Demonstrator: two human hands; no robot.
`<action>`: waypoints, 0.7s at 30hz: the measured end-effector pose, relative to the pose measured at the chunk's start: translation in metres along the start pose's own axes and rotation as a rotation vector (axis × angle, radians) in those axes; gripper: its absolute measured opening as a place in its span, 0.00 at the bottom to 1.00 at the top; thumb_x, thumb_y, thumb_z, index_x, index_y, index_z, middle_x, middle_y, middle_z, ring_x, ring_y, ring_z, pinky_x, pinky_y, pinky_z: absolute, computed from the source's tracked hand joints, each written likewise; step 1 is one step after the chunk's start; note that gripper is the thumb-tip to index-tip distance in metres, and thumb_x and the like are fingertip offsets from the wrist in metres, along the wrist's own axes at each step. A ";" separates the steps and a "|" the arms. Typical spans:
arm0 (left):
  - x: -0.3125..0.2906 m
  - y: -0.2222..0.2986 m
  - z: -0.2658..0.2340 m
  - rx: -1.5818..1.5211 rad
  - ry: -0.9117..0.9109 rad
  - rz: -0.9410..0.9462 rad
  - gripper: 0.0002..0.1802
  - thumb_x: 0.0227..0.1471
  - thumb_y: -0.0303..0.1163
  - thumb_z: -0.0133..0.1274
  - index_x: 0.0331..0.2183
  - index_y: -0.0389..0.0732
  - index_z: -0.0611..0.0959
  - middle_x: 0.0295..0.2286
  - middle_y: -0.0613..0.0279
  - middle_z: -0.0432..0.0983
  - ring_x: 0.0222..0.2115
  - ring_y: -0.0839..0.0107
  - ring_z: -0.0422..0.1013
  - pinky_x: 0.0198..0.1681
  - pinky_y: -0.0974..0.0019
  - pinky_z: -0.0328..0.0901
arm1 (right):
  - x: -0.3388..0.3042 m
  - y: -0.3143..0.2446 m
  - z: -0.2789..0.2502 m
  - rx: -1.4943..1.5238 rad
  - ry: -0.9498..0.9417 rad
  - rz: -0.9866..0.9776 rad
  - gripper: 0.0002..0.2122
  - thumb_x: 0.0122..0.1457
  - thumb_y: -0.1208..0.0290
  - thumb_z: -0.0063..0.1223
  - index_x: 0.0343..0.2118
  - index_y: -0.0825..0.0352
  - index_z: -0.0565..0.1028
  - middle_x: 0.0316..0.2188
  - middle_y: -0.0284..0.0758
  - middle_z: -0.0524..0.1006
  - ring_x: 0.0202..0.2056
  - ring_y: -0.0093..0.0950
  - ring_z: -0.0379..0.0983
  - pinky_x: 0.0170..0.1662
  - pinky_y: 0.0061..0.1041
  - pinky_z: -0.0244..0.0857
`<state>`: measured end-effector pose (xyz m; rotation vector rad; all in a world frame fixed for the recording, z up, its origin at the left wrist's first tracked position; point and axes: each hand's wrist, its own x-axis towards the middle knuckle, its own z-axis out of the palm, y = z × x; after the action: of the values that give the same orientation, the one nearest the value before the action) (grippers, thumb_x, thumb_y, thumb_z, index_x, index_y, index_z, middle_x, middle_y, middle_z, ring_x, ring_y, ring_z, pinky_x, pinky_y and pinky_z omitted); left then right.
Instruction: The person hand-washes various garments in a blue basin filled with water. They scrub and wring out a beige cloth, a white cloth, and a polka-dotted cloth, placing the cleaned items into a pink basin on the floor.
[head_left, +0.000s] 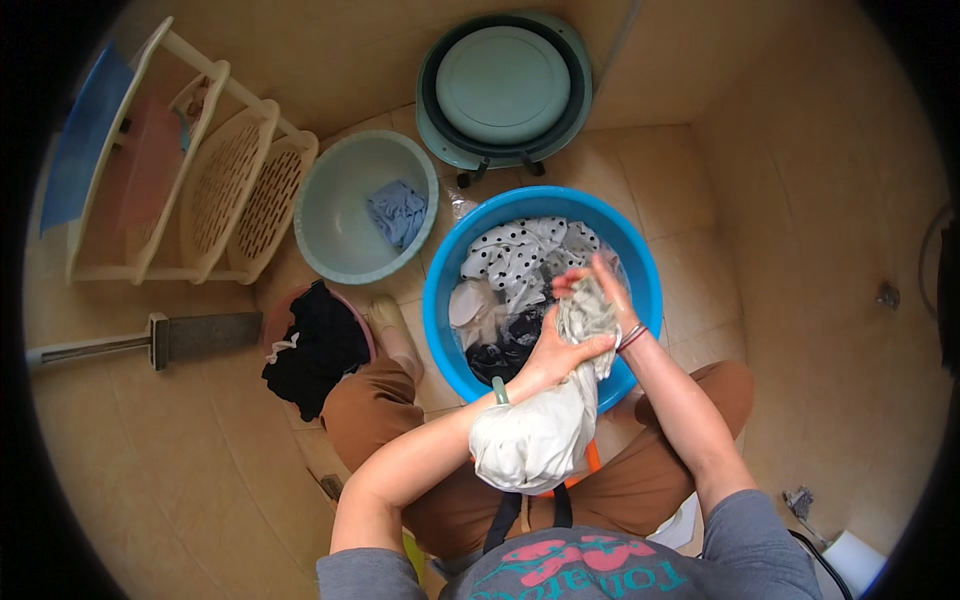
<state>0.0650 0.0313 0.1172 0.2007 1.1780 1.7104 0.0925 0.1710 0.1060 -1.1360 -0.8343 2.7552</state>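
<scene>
A wet white garment is bunched over the near rim of a blue basin, its bulk draped across my left forearm. My left hand is closed round the twisted upper part, thumb pointing right. Just above it, my right hand has the gathered end of the garment against its palm, fingers curled past it. Inside the basin, below my hands, lie a white cloth with black dots, a dark wet cloth and a pale pinkish piece in water.
A pale green basin with a blue cloth stands at left of the blue one. Black clothing fills a pink basin. Folded green basins lean behind. A cream rack and a flat brush are left.
</scene>
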 end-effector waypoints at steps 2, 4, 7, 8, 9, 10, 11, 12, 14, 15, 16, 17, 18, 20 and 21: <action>-0.001 0.038 0.005 -0.023 0.138 -0.082 0.60 0.43 0.30 0.66 0.62 0.40 0.39 0.54 0.47 0.58 0.53 0.61 0.62 0.54 0.63 0.61 | -0.008 -0.017 0.003 0.213 -0.152 0.046 0.31 0.59 0.42 0.42 0.48 0.70 0.67 0.46 0.41 0.73 0.47 0.34 0.71 0.51 0.35 0.66; 0.000 0.081 0.011 -0.179 0.171 -0.164 0.62 0.44 0.29 0.65 0.62 0.40 0.33 0.56 0.43 0.56 0.54 0.59 0.61 0.54 0.62 0.61 | -0.007 -0.016 -0.011 0.271 -0.200 -0.076 0.26 0.63 0.49 0.37 0.53 0.69 0.64 0.52 0.40 0.69 0.52 0.35 0.67 0.56 0.35 0.61; 0.006 0.090 -0.009 -0.378 0.171 -0.182 0.52 0.48 0.24 0.60 0.62 0.37 0.42 0.55 0.47 0.60 0.50 0.62 0.66 0.50 0.63 0.64 | -0.015 -0.008 -0.002 0.171 -0.244 -0.198 0.24 0.66 0.55 0.31 0.60 0.64 0.58 0.58 0.36 0.64 0.58 0.32 0.60 0.62 0.34 0.52; 0.006 0.095 -0.017 -0.383 0.142 -0.192 0.49 0.47 0.25 0.60 0.61 0.36 0.47 0.54 0.47 0.61 0.49 0.63 0.66 0.49 0.64 0.65 | -0.023 -0.006 0.012 0.236 -0.221 -0.110 0.26 0.65 0.52 0.31 0.60 0.64 0.58 0.59 0.36 0.62 0.58 0.33 0.59 0.62 0.35 0.51; 0.005 0.100 -0.022 -0.390 0.112 -0.203 0.46 0.47 0.25 0.61 0.60 0.36 0.51 0.54 0.47 0.61 0.49 0.64 0.67 0.48 0.66 0.66 | -0.031 -0.006 0.025 0.298 -0.195 -0.023 0.27 0.65 0.49 0.32 0.61 0.63 0.57 0.60 0.36 0.61 0.59 0.33 0.58 0.63 0.37 0.49; 0.004 0.103 -0.024 -0.368 0.184 -0.175 0.45 0.46 0.25 0.61 0.59 0.36 0.52 0.53 0.48 0.61 0.48 0.64 0.67 0.47 0.65 0.66 | -0.038 -0.006 0.035 0.352 -0.276 0.031 0.31 0.63 0.45 0.31 0.61 0.63 0.56 0.60 0.35 0.60 0.60 0.34 0.57 0.63 0.39 0.49; 0.003 0.110 -0.021 -0.345 0.251 -0.146 0.44 0.46 0.25 0.61 0.59 0.37 0.54 0.53 0.49 0.61 0.48 0.64 0.66 0.46 0.65 0.67 | -0.040 -0.004 0.036 0.340 -0.291 0.032 0.33 0.62 0.43 0.31 0.61 0.66 0.55 0.60 0.38 0.59 0.60 0.35 0.56 0.63 0.38 0.48; 0.003 0.114 -0.019 -0.321 0.318 -0.116 0.43 0.46 0.25 0.61 0.58 0.37 0.55 0.52 0.49 0.62 0.48 0.64 0.66 0.45 0.65 0.67 | -0.042 0.000 0.034 0.252 -0.307 0.060 0.34 0.61 0.41 0.32 0.61 0.65 0.55 0.60 0.37 0.59 0.60 0.34 0.55 0.63 0.38 0.48; 0.003 0.112 -0.014 -0.244 0.428 -0.020 0.43 0.44 0.24 0.62 0.57 0.40 0.56 0.52 0.51 0.60 0.49 0.63 0.65 0.46 0.65 0.67 | -0.046 0.011 0.039 0.142 -0.349 0.060 0.35 0.61 0.42 0.34 0.61 0.68 0.54 0.60 0.39 0.60 0.60 0.33 0.56 0.63 0.34 0.48; 0.004 0.111 -0.013 -0.205 0.481 0.028 0.43 0.43 0.23 0.62 0.57 0.42 0.56 0.52 0.52 0.59 0.49 0.62 0.64 0.46 0.65 0.67 | -0.051 0.015 0.045 0.088 -0.366 0.049 0.32 0.62 0.48 0.40 0.61 0.68 0.54 0.58 0.37 0.62 0.58 0.30 0.59 0.62 0.32 0.51; 0.004 0.110 -0.013 -0.187 0.486 0.076 0.44 0.42 0.21 0.62 0.57 0.45 0.56 0.53 0.53 0.55 0.50 0.61 0.62 0.48 0.64 0.65 | -0.055 0.018 0.050 0.007 -0.345 0.048 0.30 0.62 0.53 0.44 0.60 0.68 0.54 0.57 0.37 0.63 0.57 0.29 0.60 0.60 0.30 0.53; 0.004 0.111 -0.015 -0.171 0.483 0.103 0.44 0.42 0.21 0.61 0.57 0.45 0.56 0.53 0.53 0.55 0.50 0.61 0.62 0.49 0.63 0.65 | -0.058 0.020 0.058 -0.072 -0.327 0.050 0.29 0.62 0.58 0.48 0.60 0.68 0.54 0.57 0.36 0.63 0.56 0.27 0.61 0.59 0.29 0.55; 0.004 0.111 -0.017 -0.156 0.480 0.131 0.44 0.41 0.20 0.61 0.57 0.46 0.56 0.54 0.52 0.54 0.51 0.61 0.61 0.50 0.63 0.64 | -0.062 0.016 0.067 -0.104 -0.314 0.052 0.29 0.59 0.65 0.53 0.59 0.69 0.55 0.55 0.36 0.65 0.54 0.25 0.63 0.57 0.26 0.58; 0.002 0.118 -0.017 -0.131 0.455 0.183 0.44 0.42 0.20 0.61 0.57 0.45 0.56 0.54 0.53 0.53 0.51 0.60 0.61 0.51 0.62 0.63 | -0.066 0.007 0.072 -0.241 -0.313 0.017 0.28 0.58 0.67 0.53 0.59 0.69 0.57 0.54 0.36 0.66 0.53 0.24 0.64 0.56 0.26 0.59; 0.000 0.125 -0.017 -0.168 0.452 0.162 0.44 0.42 0.20 0.61 0.57 0.45 0.56 0.54 0.54 0.53 0.51 0.60 0.61 0.51 0.61 0.63 | -0.067 0.001 0.074 -0.308 -0.313 -0.004 0.28 0.58 0.68 0.54 0.58 0.70 0.58 0.54 0.36 0.66 0.53 0.24 0.64 0.55 0.26 0.60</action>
<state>-0.0247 0.0188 0.2055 -0.2116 1.3590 2.0546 0.0923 0.1199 0.1910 -0.7362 -1.3304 2.9158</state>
